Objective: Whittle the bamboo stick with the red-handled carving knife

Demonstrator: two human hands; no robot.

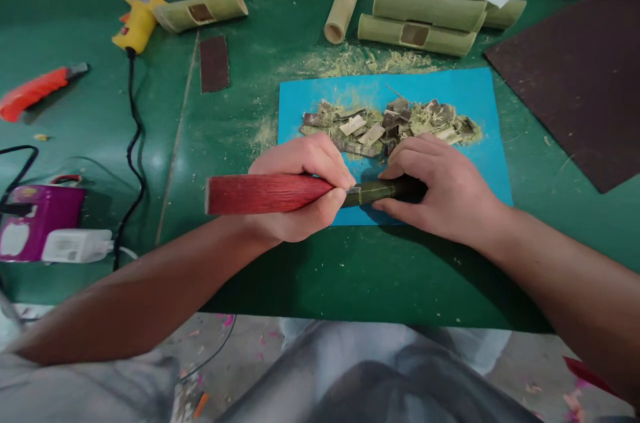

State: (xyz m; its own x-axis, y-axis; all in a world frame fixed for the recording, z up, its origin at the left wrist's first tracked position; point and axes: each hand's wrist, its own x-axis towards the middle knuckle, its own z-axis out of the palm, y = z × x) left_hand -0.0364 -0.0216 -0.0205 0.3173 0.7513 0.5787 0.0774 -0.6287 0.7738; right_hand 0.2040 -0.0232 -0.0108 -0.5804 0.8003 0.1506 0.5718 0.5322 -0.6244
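My left hand (300,160) is closed around a carving knife (265,194) with a thick red wooden handle. Its short metal tip, pinched near the fingertips, meets the near end of a dark green bamboo piece (370,192). My right hand (440,180) grips that bamboo piece from the other side, thumb below and fingers above, hiding part of it. Both hands work over a blue sheet (295,100). Just beyond the fingers, a heap of bamboo chips and shavings (367,130) lies on the sheet.
Bamboo tubes with cut openings (417,33) lie along the back. At the left are a yellow glue gun (137,20), an orange-handled cutter (37,91), a purple power socket (50,216) and a black cord (133,143). A dark brown sheet (575,70) lies at the right.
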